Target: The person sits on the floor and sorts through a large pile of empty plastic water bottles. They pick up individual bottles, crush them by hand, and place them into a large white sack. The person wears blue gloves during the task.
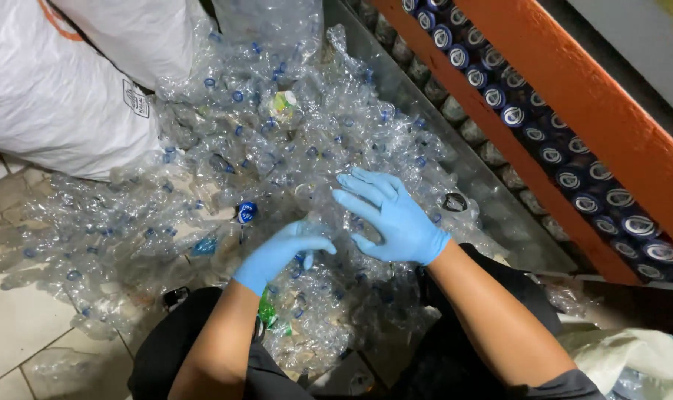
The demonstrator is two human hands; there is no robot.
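Head view, looking down. Both hands wear blue gloves and work in a pile of crushed clear plastic bottles (pixel 277 170) with blue caps, heaped on a tiled floor (pixel 18 326) in front of the person's knees. Left hand (pixel 281 252): fingers curled down into the pile, closed around a clear bottle (pixel 304 261) with a blue cap showing just under the fingertips. Right hand (pixel 388 218): fingers spread and apart, palm down, resting flat on top of the bottles, gripping nothing. The two hands lie just beside each other near the pile's middle. A loose blue cap (pixel 247 212) sits left of the left hand. A large white sack (pixel 55 89) lies at upper left, touching the pile. An orange beam (pixel 574 89) runs diagonally at right, with rows of blue-topped cans (pixel 544 141) along it.
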